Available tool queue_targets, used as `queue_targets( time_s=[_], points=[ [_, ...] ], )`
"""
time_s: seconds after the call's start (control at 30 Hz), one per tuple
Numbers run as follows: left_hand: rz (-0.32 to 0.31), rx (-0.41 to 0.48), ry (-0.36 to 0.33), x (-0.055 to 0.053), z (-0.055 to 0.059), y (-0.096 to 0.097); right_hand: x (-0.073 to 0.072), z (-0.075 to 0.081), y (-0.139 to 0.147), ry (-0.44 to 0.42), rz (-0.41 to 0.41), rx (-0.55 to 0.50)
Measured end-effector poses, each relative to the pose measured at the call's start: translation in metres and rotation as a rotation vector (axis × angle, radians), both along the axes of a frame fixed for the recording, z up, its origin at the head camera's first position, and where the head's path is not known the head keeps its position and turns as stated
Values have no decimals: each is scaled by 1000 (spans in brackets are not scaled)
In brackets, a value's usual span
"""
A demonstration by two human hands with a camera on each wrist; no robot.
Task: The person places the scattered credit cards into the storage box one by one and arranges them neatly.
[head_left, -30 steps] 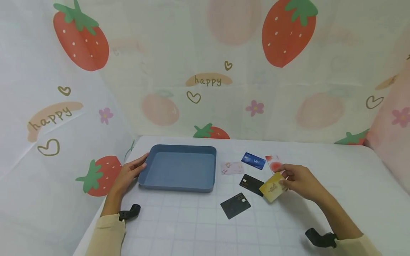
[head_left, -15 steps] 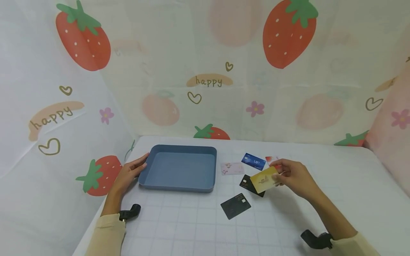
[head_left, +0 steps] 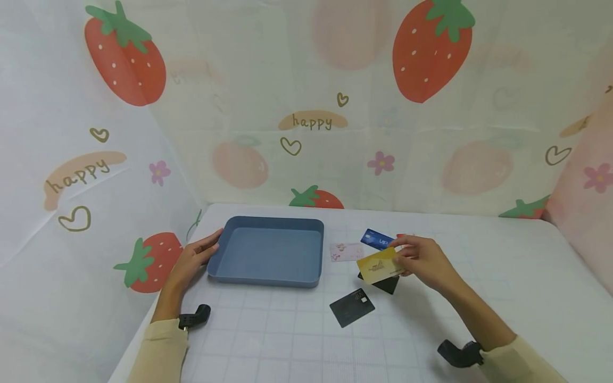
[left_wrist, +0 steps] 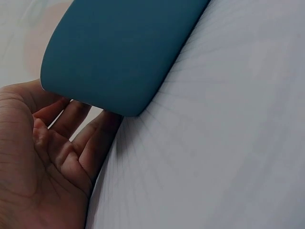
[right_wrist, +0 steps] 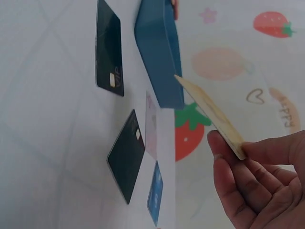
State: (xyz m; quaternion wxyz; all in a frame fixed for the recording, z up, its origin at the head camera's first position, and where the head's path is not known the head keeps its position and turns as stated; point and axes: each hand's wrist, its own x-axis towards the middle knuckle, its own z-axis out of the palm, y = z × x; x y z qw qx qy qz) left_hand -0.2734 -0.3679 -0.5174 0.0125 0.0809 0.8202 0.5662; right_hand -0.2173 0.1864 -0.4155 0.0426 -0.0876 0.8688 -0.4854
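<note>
In the head view my right hand [head_left: 421, 260] pinches a gold card [head_left: 380, 265] at its right end, thumb against fingertips. The right wrist view shows this gold card [right_wrist: 209, 113] raised and tilted above the table. Below it in the head view, a black card [head_left: 387, 284] is partly covered. Behind the hand lies a blue VIP card [head_left: 375, 239], and only a bit of a red-patterned card shows. My left hand [head_left: 193, 260] rests against the left side of a blue tray [head_left: 316, 279]. Its fingers [left_wrist: 71, 117] touch the outer wall in the left wrist view.
A pale pink flowered card [head_left: 347, 252] lies just right of the tray. Nearer the front lies another black card [head_left: 352, 308]. A white gridded cloth [head_left: 287, 340] covers the table, and a strawberry-printed curtain [head_left: 239, 80] hangs around its back and sides.
My right hand has moved left with the gold card, from beside the black card to over it and in front of the blue card. The left hand and tray stay in place.
</note>
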Motion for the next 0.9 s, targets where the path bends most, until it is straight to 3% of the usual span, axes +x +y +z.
queue_targets(
  time_s=[0.17,0.67,0.9],
  points=[
    [2,4,1,1,0,2,-1,4,-11,-26,23,-3],
    [-21,42,17,0,0,0,-18,10,-44,14,91,-59],
    [20,45,3,0,0,-1,-24,15,-60,-18,94,-89]
  ],
)
